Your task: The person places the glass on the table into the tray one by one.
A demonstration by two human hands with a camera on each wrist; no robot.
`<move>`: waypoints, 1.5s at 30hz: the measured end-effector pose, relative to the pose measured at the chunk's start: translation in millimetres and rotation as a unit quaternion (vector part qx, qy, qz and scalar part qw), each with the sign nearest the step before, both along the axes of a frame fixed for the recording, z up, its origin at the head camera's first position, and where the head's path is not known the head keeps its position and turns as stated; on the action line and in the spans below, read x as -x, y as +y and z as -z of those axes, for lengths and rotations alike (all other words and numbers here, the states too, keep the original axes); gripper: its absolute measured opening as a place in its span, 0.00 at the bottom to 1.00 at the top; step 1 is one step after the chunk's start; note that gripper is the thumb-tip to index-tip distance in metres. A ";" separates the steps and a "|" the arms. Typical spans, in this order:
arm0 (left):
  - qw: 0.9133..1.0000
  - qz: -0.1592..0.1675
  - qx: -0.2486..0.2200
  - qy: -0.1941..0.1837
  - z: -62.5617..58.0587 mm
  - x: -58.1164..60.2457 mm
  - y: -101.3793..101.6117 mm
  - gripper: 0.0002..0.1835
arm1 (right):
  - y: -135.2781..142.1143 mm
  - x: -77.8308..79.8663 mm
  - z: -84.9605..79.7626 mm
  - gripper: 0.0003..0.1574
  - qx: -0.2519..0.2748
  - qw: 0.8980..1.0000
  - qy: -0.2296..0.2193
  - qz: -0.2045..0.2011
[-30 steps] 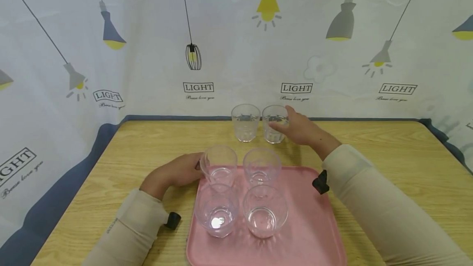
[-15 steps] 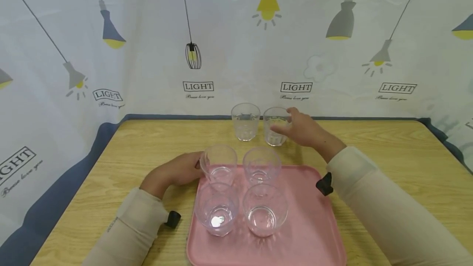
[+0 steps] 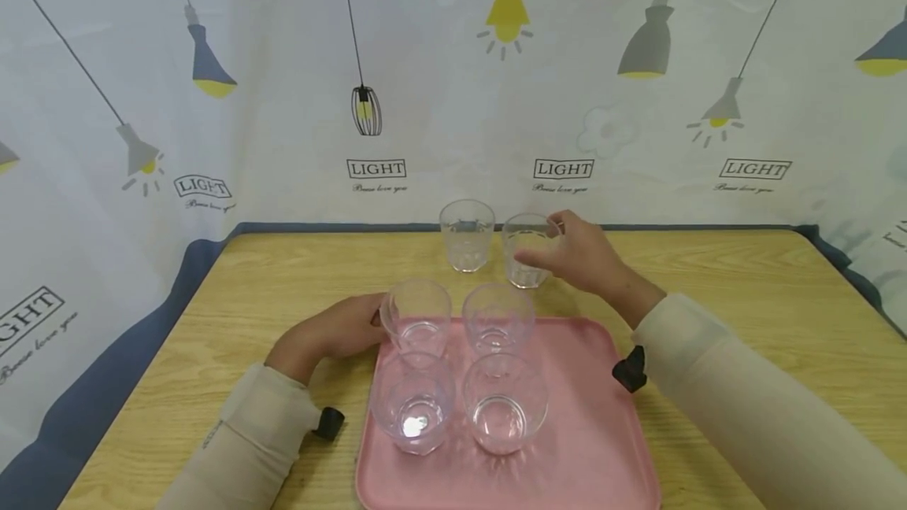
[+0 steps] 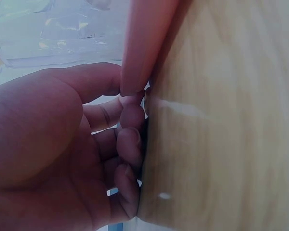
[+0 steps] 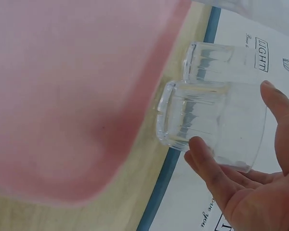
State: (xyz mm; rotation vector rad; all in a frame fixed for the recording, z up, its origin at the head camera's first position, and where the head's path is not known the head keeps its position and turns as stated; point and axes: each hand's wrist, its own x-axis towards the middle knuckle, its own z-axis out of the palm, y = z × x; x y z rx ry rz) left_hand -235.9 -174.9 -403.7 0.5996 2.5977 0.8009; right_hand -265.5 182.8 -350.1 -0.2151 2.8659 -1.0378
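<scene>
Near the far edge of the table, my right hand (image 3: 584, 258) grips a clear glass (image 3: 516, 241) between thumb and fingers, upright. The right wrist view shows this glass (image 5: 226, 120) from the side, thumb and fingers of the hand (image 5: 250, 192) on either side. Just left of it another clear glass (image 3: 464, 241) stands on the table. My left hand (image 3: 346, 327) is at the back left corner of a pink tray (image 3: 595, 423). In the left wrist view that hand (image 4: 53, 139) pinches the tray rim (image 4: 147, 43), thumb above and fingers curled underneath.
Several more clear glasses, such as the front right one (image 3: 505, 400) and the back left one (image 3: 416, 313), stand in two rows on the tray's left half. Behind the wooden table (image 3: 319, 258) hangs a white cloth (image 3: 439, 85) with printed lamps.
My right hand has drawn the held glass a little nearer and away from the other far glass. The left hand stays at the tray corner.
</scene>
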 end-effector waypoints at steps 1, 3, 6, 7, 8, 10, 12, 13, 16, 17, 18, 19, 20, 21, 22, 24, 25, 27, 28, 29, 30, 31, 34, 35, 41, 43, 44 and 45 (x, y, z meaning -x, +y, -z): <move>1.000 0.001 0.001 0.000 0.2 0.0 0.1 0.28 | 0.3 -0.6 1.1 0.60 -0.003 1.000 0.009 0.001; 1.000 0.005 0.002 0.003 0.4 -0.1 0.1 0.29 | 1.0 -2.5 2.9 0.61 -0.010 1.000 0.025 0.004; 1.000 0.003 0.003 0.000 0.8 0.2 1.4 0.29 | 3.4 -5.9 5.0 0.60 -0.017 0.999 0.047 0.009; 1.000 0.002 0.003 -0.001 1.1 0.4 1.6 0.29 | 4.3 -7.5 5.2 0.60 -0.017 0.999 0.050 0.009; 1.000 0.003 0.002 -0.001 1.2 0.4 1.7 0.29 | 5.2 -9.0 5.2 0.60 -0.018 0.998 0.054 0.009; 1.000 0.002 0.002 -0.002 1.2 0.6 1.8 0.29 | 7.3 -12.1 5.2 0.60 -0.021 0.998 0.059 0.006; 1.000 0.005 0.002 0.001 1.2 0.6 1.1 0.29 | 9.4 -15.0 5.1 0.60 -0.022 0.998 0.064 0.003; 1.000 0.005 0.003 0.002 1.2 0.6 0.6 0.29 | 10.3 -16.3 4.8 0.60 -0.022 0.998 0.066 0.002; 1.000 0.010 0.003 0.009 1.1 0.9 -0.3 0.28 | 14.3 -20.4 4.4 0.60 -0.024 0.997 0.069 0.002; 1.000 0.008 0.003 0.007 1.3 0.9 0.0 0.27 | 15.8 -21.9 4.2 0.59 -0.024 0.997 0.070 0.003; 1.000 0.007 0.003 0.008 1.6 1.1 0.2 0.27 | 17.2 -23.5 3.9 0.59 -0.025 0.997 0.070 0.005; 1.000 0.007 0.003 0.008 2.0 1.4 0.4 0.26 | 18.7 -24.9 3.6 0.59 -0.024 0.997 0.070 0.007; 1.000 0.009 0.003 0.009 2.4 1.7 0.7 0.26 | 20.1 -26.3 3.4 0.59 -0.023 0.997 0.070 0.009; 1.000 0.009 0.003 0.009 2.8 2.0 0.8 0.26 | 21.2 -27.8 3.0 0.59 -0.022 0.997 0.071 0.011; 1.000 0.009 0.002 0.010 3.0 2.2 1.1 0.26 | 22.4 -29.1 2.8 0.59 -0.019 0.997 0.072 0.013; 1.000 0.010 0.000 0.011 3.0 2.3 1.1 0.26 | 24.3 -31.4 2.6 0.58 -0.013 0.997 0.073 0.015; 1.000 0.011 -0.001 0.011 2.9 2.2 1.0 0.26 | 25.1 -32.6 2.5 0.58 -0.010 0.997 0.073 0.016; 1.000 0.009 -0.002 0.011 2.2 1.5 0.5 0.26 | 26.2 -35.5 2.5 0.57 -0.005 0.997 0.076 0.016; 1.000 0.010 -0.002 0.010 1.8 1.1 0.4 0.26 | 26.9 -37.0 2.5 0.57 -0.002 0.997 0.077 0.015; 1.000 0.010 -0.002 0.010 1.6 0.8 0.1 0.26 | 27.3 -38.7 2.2 0.56 0.000 0.997 0.079 0.015; 1.000 0.011 -0.003 0.010 1.4 0.7 0.1 0.27 | 27.8 -40.7 1.8 0.56 -0.001 0.997 0.081 0.015; 1.000 0.009 -0.004 0.006 1.0 0.1 0.4 0.27 | 28.2 -43.0 1.2 0.55 0.001 0.997 0.082 0.014; 1.000 0.009 -0.004 0.005 0.2 -0.5 1.2 0.27 | 29.8 -50.6 -1.3 0.54 0.011 0.997 0.081 0.012; 1.000 0.011 -0.004 0.005 -0.1 -0.6 1.5 0.27 | 30.4 -53.6 -2.4 0.54 0.013 0.997 0.080 0.011; 1.000 0.008 -0.003 0.004 0.9 -0.4 2.0 0.27 | 34.5 -71.5 -9.8 0.53 0.015 0.997 0.070 0.000; 1.000 0.007 -0.004 0.002 1.6 -0.5 1.3 0.27 | 35.5 -76.4 -12.2 0.52 0.012 0.998 0.066 -0.006; 1.000 0.006 -0.005 0.003 1.8 -0.5 0.8 0.27 | 35.8 -78.5 -13.0 0.52 0.012 0.998 0.064 -0.009; 1.000 0.005 -0.005 0.002 2.2 -0.4 0.4 0.26 | 36.0 -80.6 -13.8 0.52 0.011 0.998 0.063 -0.011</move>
